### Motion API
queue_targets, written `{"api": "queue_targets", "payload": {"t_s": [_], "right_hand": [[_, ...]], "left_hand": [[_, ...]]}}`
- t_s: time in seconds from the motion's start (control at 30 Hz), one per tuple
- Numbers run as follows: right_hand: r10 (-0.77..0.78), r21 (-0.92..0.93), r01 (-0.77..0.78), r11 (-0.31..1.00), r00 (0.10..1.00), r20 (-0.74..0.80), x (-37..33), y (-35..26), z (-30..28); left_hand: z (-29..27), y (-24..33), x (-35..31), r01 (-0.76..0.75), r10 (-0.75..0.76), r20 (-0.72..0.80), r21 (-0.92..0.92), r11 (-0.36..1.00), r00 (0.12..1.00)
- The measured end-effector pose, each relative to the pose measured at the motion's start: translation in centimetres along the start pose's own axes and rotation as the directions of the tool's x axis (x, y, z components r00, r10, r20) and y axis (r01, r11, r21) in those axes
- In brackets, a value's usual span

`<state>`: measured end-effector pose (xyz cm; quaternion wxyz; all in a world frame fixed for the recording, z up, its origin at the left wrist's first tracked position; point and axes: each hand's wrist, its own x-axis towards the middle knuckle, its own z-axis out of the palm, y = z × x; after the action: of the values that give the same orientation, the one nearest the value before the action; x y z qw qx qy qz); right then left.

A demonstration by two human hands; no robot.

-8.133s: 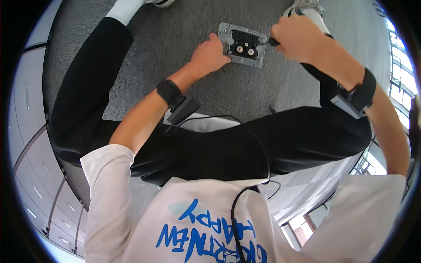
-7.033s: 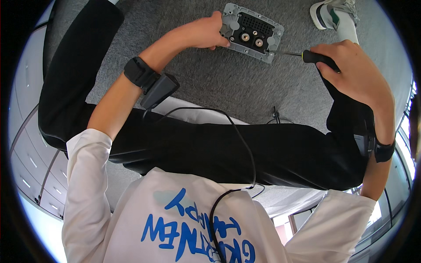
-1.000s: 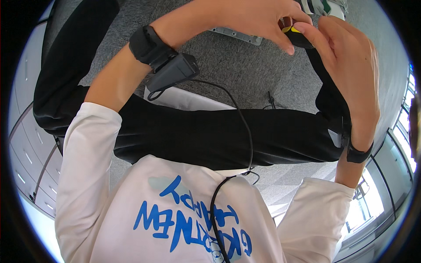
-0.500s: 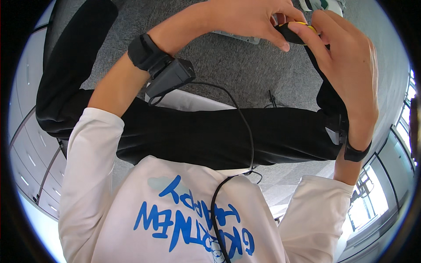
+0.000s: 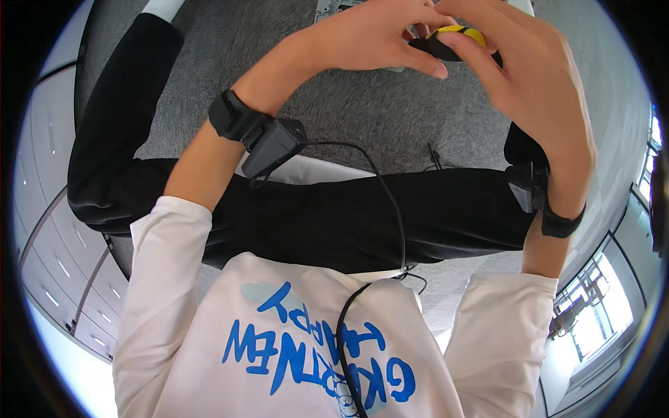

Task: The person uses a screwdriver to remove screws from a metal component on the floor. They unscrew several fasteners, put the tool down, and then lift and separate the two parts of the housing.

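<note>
Carpet (image 5: 425, 115) spreads beyond our black trousers (image 5: 313, 217) as our two hands meet.
Our right hand (image 5: 533, 73) closes thumb and fingers on a handle; our left hand (image 5: 373, 36) bends its fingers at the far end, gripping or not we cannot tell. Behind it sits a gray metal case (image 5: 332, 8), mostly hidden; between our hands, the black-and-yellow handle (image 5: 447, 49).

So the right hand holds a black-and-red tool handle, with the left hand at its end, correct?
Not quite: the tool handle is black and yellow, as the head view shows. The right hand does hold it, with the left hand at its end.
</note>
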<state>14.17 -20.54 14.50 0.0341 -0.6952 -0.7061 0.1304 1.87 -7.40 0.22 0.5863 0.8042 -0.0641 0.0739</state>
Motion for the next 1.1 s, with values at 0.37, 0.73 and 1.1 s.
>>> {"api": "queue_targets", "payload": {"t_s": [0.37,0.73,1.1], "right_hand": [[-0.001,-0.068,-0.022,0.997,0.948,-0.319,-0.8,-1.6,1.7],[0.081,-0.028,-0.082,0.996,0.997,-0.013,-1.0,0.9,0.6],[0.025,-0.114,-0.031,0.993,0.998,-0.057,-1.2,2.3,-0.3]], "left_hand": [[-1.0,-0.3,-1.0,0.232,-0.246,0.004,-0.352,0.907,0.969],[-0.3,1.4,-0.7,0.094,-0.100,-0.078,-0.076,0.993,0.992],[0.1,2.0,-0.4,0.120,-0.153,-0.046,-0.414,0.902,0.987]]}}
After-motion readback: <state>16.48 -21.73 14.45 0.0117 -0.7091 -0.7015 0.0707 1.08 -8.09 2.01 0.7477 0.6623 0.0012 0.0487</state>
